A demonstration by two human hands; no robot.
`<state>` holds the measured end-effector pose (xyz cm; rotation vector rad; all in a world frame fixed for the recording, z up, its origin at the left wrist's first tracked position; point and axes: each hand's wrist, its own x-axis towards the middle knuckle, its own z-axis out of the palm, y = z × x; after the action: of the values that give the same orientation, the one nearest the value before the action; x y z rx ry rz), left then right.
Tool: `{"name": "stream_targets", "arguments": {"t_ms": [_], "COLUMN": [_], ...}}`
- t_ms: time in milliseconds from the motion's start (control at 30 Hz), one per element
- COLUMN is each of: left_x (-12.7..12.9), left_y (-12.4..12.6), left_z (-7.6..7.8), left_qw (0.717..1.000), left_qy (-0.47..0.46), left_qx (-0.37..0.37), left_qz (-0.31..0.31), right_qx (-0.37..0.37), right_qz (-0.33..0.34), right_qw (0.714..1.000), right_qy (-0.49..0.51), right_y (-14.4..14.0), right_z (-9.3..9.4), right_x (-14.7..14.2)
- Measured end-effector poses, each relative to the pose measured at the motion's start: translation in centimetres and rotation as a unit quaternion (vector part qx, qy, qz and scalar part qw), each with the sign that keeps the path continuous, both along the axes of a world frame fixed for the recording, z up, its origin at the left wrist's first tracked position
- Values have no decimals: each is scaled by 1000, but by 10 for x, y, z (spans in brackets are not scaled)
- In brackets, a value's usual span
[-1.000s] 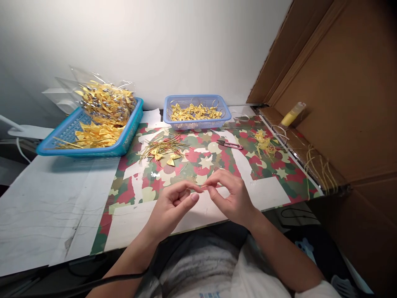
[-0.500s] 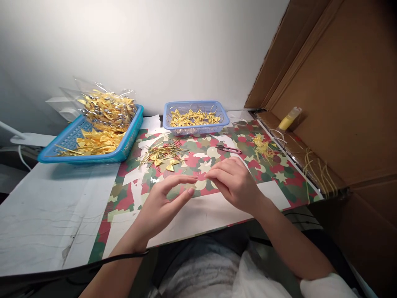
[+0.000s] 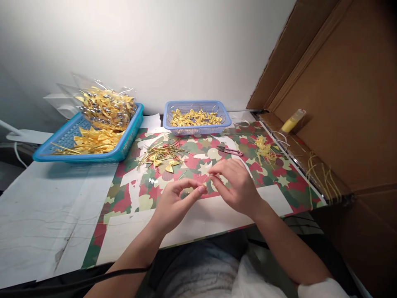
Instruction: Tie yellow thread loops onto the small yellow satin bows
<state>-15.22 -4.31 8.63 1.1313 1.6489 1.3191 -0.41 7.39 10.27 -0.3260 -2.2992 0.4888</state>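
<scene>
Between your two hands, just above the near part of the camouflage-patterned mat, sits a tiny gold piece, too small to tell whether it is wire or ribbon. Your left hand curls its thumb and forefinger toward it, while your right hand pinches it from the other side; you keep both close to your body, likely so the fine fingerwork stays steady and in plain sight.

Just beyond lie loose gold wires and yellow bows, within easy reach. Farther right rest the red snips, then a scrap heap. At the far edge stands a small lilac basket holding bows, and far left a blue tray carries bows and a clear bag.
</scene>
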Motion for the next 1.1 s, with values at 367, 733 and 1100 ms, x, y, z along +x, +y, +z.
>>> {"name": "stream_targets", "arguments": {"t_ms": [367,733,1100], "left_x": [3,-3,-8], "left_y": [-2,-6,-9], "left_z": [2,0,0], "left_qw": [996,987,985], "left_qy": [77,147,156], "left_qx": [38,60,62], "left_qz": [2,-3,-31], "right_qx": [-115,-125,-170], "right_qz": [68,92,110], "right_qw": [991,988,975], "right_qy": [13,-24,-90], "right_y": [-7,-6,-5], "right_z": [-5,-4,-3], "right_x": [4,4,6]}}
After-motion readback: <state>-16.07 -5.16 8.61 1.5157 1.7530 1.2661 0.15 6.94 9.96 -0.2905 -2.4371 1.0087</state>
